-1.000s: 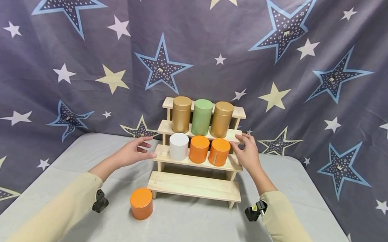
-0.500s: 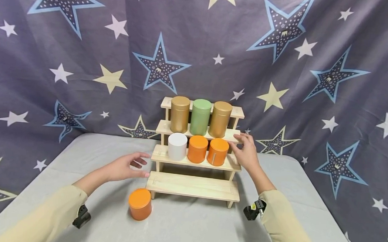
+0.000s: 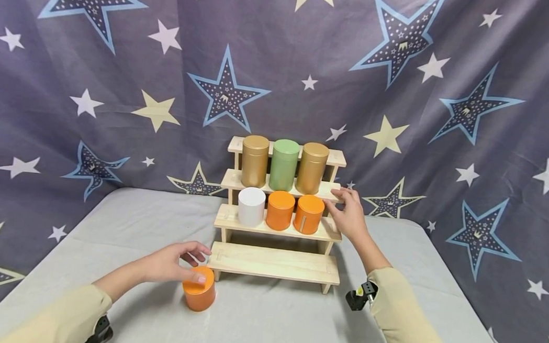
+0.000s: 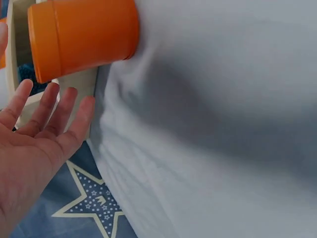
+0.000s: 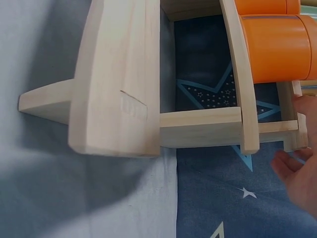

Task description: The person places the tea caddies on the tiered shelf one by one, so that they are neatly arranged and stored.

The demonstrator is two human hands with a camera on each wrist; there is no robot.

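On the table near the front left stands an orange tin (image 3: 198, 297). My left hand (image 3: 170, 262) is beside and over it, thumb overlapping the lid and fingers spread loosely; in the left wrist view the fingers (image 4: 64, 111) extend close to the tin (image 4: 89, 34). At the right end of a stepped wooden stand (image 3: 273, 263), my right hand (image 3: 351, 218) holds the end of the third step up, thumb in front and fingers at its edge. Two orange tins (image 3: 280, 214) and a white tin (image 3: 251, 208) share the second step.
Two gold tins (image 3: 254, 162) flank a green tin (image 3: 284, 167) on the third step. Grey cloth (image 3: 265, 328) covers the table, and a star-patterned curtain (image 3: 287, 46) hangs behind the stand.
My left hand has left the stand's left side and come down and toward me to the loose orange tin. The right hand has stayed at the stand's right end.
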